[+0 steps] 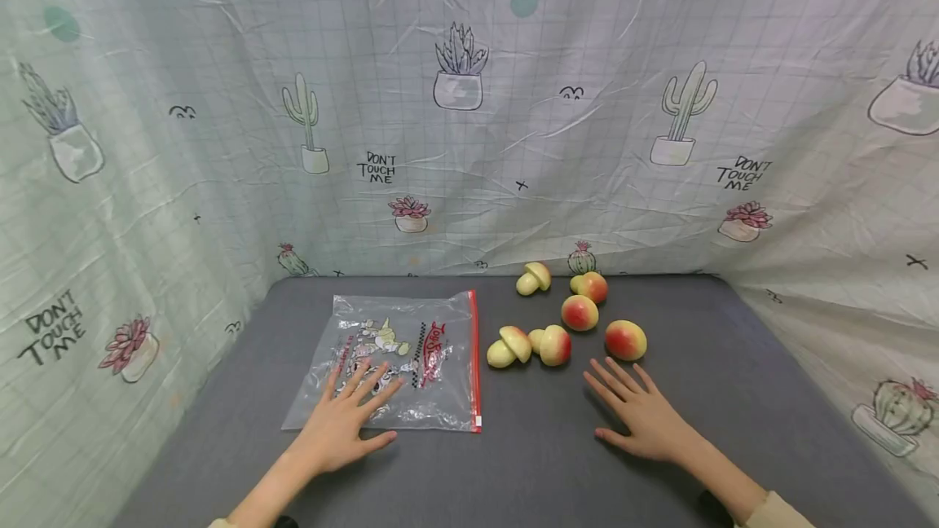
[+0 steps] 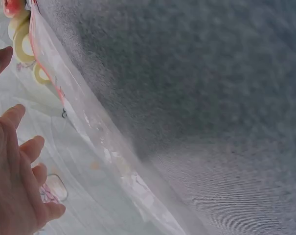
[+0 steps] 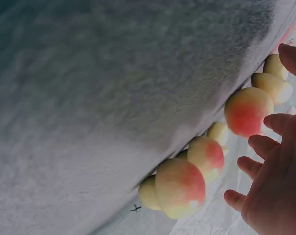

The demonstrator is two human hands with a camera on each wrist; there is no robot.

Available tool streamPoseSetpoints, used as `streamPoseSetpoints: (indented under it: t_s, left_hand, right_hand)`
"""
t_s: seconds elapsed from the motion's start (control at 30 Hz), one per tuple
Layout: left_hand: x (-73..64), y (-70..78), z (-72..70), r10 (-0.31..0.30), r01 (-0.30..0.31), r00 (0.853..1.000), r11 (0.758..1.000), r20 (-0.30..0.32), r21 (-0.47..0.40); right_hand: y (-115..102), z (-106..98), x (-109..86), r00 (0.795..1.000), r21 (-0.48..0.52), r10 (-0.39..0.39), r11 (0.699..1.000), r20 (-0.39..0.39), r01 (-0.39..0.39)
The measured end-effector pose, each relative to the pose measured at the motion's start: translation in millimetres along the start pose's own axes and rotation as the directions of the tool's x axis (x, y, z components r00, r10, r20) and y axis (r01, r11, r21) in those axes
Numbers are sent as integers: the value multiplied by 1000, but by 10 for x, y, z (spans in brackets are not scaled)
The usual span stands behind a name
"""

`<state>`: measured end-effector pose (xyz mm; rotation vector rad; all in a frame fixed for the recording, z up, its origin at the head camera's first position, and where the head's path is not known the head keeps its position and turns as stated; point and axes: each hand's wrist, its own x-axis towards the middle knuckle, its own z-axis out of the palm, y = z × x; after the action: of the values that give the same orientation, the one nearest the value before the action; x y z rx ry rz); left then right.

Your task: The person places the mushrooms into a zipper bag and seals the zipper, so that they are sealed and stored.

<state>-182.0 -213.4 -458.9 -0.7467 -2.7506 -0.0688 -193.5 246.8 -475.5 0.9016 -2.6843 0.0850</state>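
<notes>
My left hand (image 1: 339, 424), fingers spread, is over the lower part of a clear zip bag (image 1: 449, 406) with a red zip edge and cartoon print; whether it touches the bag I cannot tell. The bag lies flat. On the right, my right hand (image 1: 641, 418) has its fingers spread and holds nothing. Just beyond its fingertips is a red-and-yellow toy mushroom (image 1: 626, 340), cap up. Several more lie between it and the bag, among them a yellow mushroom (image 1: 509, 346) on its side. The right wrist view shows the mushrooms (image 3: 248, 111) beyond the fingers.
All of this lies on a dark grey table (image 1: 535, 471). Behind and at both sides hangs a pale curtain (image 1: 528, 137) printed with potted cacti. Two mushrooms, one yellow (image 1: 533, 278) and one reddish (image 1: 592, 288), lie near the table's back edge.
</notes>
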Motion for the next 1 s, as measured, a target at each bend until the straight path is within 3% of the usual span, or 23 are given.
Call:
streamPoseSetpoints:
  t_s: [0.33,0.67,1.0]
  left_hand:
    - [35,128,-15,40,-41,999,999,-29,-35]
    - [104,219,-18,74,-72,997,996,37,-52]
    - [180,296,4,136,-134,990,989,32,-56]
  right_hand:
    - [-152,-67,102,998,32,-25,999,49,24]
    - [-288,-37,221,993,14,-118,993,24,118]
    - [-435,-56,347,986,42,-157,987,47,155]
